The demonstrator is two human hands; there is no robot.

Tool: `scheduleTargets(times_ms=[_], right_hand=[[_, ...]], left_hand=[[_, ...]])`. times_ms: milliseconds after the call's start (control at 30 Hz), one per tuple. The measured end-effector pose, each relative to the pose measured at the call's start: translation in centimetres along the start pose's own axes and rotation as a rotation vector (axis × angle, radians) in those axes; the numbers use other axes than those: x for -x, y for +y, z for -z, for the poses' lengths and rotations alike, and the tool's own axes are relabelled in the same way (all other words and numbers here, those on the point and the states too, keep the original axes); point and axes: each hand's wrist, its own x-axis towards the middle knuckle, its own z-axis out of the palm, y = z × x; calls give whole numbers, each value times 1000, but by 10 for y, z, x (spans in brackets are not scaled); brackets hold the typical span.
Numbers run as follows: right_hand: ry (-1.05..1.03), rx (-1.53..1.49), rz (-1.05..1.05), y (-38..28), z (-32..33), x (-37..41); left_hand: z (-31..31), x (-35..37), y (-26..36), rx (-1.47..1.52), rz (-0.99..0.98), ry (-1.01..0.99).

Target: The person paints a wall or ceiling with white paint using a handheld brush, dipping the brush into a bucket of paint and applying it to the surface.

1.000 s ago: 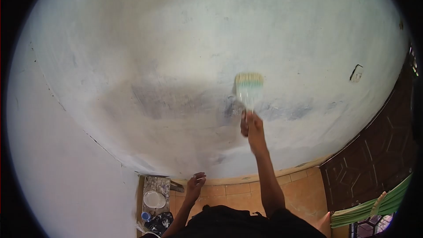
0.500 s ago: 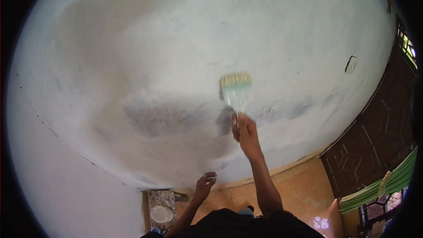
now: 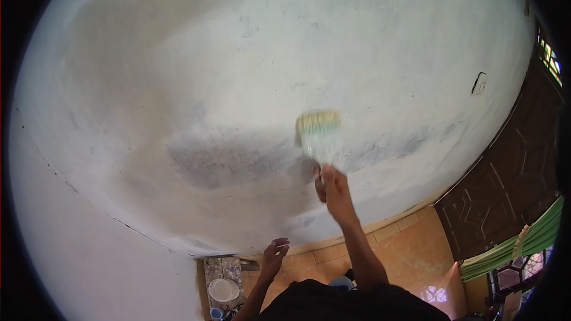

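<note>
My right hand [image 3: 337, 193] grips the handle of a wide paintbrush [image 3: 321, 138], its pale bristles pointing up at the wall [image 3: 380, 53]. The bristles, whitish with a green tint near the base, appear to lie against the whitewashed surface, just above a grey, smudged band. Lower down and to the left, my left hand [image 3: 275, 255] is raised near the foot of the wall. Its fingers are loosely bent and apart, with nothing seen in them.
A paint-spattered wooden stool [image 3: 221, 268] stands at lower left, bearing a round white lid or plate [image 3: 223, 290] and a small blue container [image 3: 217, 313]. To the right are a wall socket [image 3: 479, 84], a dark door [image 3: 502, 184] and a green curtain [image 3: 511, 254]. Orange tiles [image 3: 398, 252] cover the floor.
The paintbrush and my right hand have moved a little down the wall. The view has shifted slightly, and my left hand stays in much the same pose.
</note>
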Motion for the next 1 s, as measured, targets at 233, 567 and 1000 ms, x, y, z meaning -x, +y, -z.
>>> scheduleTargets(times_ms=[233, 567, 1000], right_hand=[[49, -91, 125, -23, 11, 8], [-60, -254, -138, 5, 32, 10], [-9, -192, 26, -42, 62, -25]], left_hand=[[-5, -11, -2, 52, 36, 37], [-36, -16, 6, 25, 29, -107], [-55, -24, 21, -129, -73, -155]])
